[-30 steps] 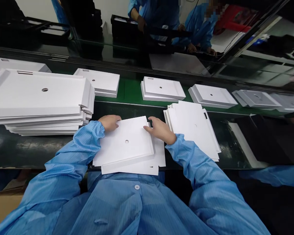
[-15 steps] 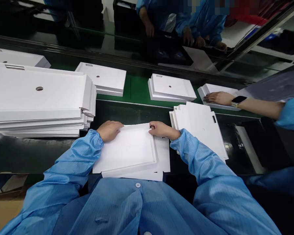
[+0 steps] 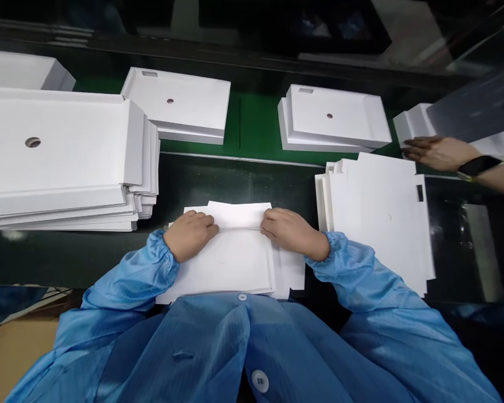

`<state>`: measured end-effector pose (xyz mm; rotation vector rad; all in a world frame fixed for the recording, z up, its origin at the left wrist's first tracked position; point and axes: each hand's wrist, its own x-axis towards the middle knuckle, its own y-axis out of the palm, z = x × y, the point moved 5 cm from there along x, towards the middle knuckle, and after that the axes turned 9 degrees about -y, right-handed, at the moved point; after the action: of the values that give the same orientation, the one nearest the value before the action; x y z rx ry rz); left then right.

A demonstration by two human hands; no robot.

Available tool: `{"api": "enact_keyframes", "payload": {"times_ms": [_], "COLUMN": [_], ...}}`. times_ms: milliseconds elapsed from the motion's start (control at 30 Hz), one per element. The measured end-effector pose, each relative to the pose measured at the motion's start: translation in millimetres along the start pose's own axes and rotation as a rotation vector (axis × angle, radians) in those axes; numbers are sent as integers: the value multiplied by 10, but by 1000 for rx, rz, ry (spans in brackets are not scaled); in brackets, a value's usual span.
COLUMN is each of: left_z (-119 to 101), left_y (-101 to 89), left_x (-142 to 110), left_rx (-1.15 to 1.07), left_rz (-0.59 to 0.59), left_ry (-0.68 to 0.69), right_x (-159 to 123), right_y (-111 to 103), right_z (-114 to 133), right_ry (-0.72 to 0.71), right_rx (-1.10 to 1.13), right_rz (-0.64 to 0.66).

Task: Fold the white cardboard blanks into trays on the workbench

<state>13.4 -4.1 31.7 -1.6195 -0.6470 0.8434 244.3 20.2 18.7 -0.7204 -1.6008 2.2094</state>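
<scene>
Both left hand and right hand pinch white card, fingers curled; dark worktop, white boxes on green strip.

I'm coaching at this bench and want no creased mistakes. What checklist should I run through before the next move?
1. Left hand at the far flap of the white card: ok.
2. Right hand at the flap's other end: ok.
3. Crease straight from end to end: cannot tell, hands cover its ends.
4. Co-worker's hand clear of the white card: ok, off to the right.
5. Left-side stack squared up: not ok, edges uneven.
</scene>
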Motion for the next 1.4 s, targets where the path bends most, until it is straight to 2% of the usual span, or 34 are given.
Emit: {"api": "enact_keyframes", "payload": {"times_ms": [167, 300, 467, 767, 933, 1100, 1300, 1400], "left_z": [-312, -334, -264, -441, -475, -495, -398, -272], "left_y": [127, 186, 199, 361, 329, 271, 207, 163], "left_x": [-157, -171, -70, 13, 46, 126, 317, 386], "left_rx": [33, 8, -47, -29, 41, 42, -33, -115], "left_rz": [108, 150, 82, -126, -165, -87, 178, 238], "left_ry": [-27, -91, -163, -21, -40, -82, -136, -209], "right_x": [-33, 33, 128, 256, 306, 318, 441, 501], "right_y": [20, 83, 106, 199, 142, 102, 86, 51], "right_z": [258, 423, 492, 574, 575, 518, 317, 145], "right_ry": [-147, -203, -155, -146, -160, -155, -119, -63], "right_rx": [-106, -87, -115, -203, -222, -167, 36, 210], "right_rz": [-23, -40, -26, -46, 8, 17, 97, 81]}}
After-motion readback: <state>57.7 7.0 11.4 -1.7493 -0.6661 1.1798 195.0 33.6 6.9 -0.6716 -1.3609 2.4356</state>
